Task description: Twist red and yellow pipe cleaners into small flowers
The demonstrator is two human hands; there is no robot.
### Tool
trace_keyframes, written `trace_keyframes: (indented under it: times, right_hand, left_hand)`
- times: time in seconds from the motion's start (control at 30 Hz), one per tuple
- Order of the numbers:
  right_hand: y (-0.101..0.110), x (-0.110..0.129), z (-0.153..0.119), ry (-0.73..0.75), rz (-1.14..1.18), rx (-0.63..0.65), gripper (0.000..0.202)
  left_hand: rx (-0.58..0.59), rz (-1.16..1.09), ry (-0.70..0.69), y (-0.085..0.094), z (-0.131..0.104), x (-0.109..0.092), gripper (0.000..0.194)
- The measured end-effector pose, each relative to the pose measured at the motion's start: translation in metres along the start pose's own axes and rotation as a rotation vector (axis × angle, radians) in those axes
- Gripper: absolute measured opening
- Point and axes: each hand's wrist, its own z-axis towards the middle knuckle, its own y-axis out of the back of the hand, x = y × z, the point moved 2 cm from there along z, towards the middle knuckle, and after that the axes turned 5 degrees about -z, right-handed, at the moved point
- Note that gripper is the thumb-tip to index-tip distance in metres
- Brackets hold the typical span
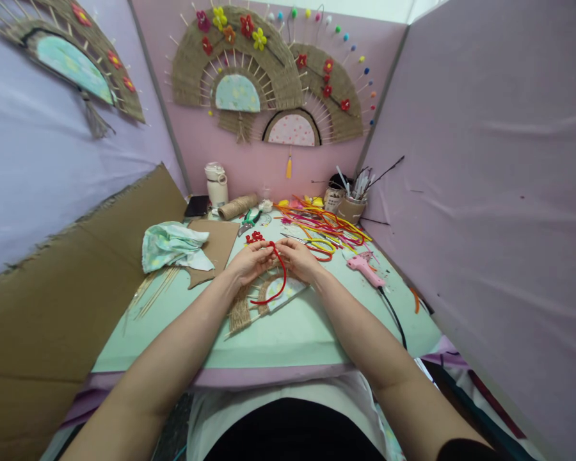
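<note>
Between my fingertips is a red pipe cleaner [284, 275], bent at its upper end, with its long tail curving down to the left. My left hand [252, 262] pinches it from the left, and my right hand [297, 256] pinches it from the right. Below my hands a small twine-woven fan [242, 310] with a pale patterned cloth centre lies on the table. Just behind my left hand sits a small heap of red pipe-cleaner pieces [255, 237]. Yellow-handled scissors [320, 244] lie beyond my right hand, near a red-orange handle.
A pink glue gun [366, 269] with a black cord lies at right. Colourful pipe cleaners [331, 221] spread behind. At left are crumpled cloth [173, 246], cardboard [221, 240], and thin sticks [158, 291]. A twine roll [239, 206] and white bottle [216, 186] stand at the back.
</note>
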Motion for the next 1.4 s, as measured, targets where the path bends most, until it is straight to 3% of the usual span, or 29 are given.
trace_keyframes:
  times: [0.13,0.23,0.4,0.73,0.9,1.03,1.4]
  right_hand:
    - [0.001,0.0,0.0,-0.057,0.004,-0.045,0.028]
    - [-0.001,-0.001,-0.002,-0.14,-0.016,0.023,0.029]
    - [-0.002,-0.001,-0.005,-0.187,0.027,0.157,0.023]
    - [-0.008,0.007,-0.007,-0.356,0.335,0.294,0.014]
    - [-0.01,0.006,-0.006,-0.296,0.394,0.26,0.011]
    - [-0.012,0.003,-0.003,-0.191,0.36,0.161,0.007]
    - [-0.016,-0.004,-0.001,0.022,0.226,-0.089,0.021]
  left_hand:
    - [-0.146,0.031,-0.129,0.0,0.003,-0.001,0.019]
    - [-0.208,0.051,-0.196,0.002,0.005,-0.003,0.022]
    - [-0.184,0.069,-0.22,0.004,0.006,-0.004,0.024]
    - [-0.158,-0.021,-0.183,0.002,0.005,-0.004,0.019]
    - [-0.14,-0.045,-0.198,0.004,0.007,-0.004,0.013]
    - [-0.122,-0.083,-0.205,0.004,0.009,-0.003,0.013]
    - [-0.14,-0.062,-0.311,0.001,0.011,0.005,0.018]
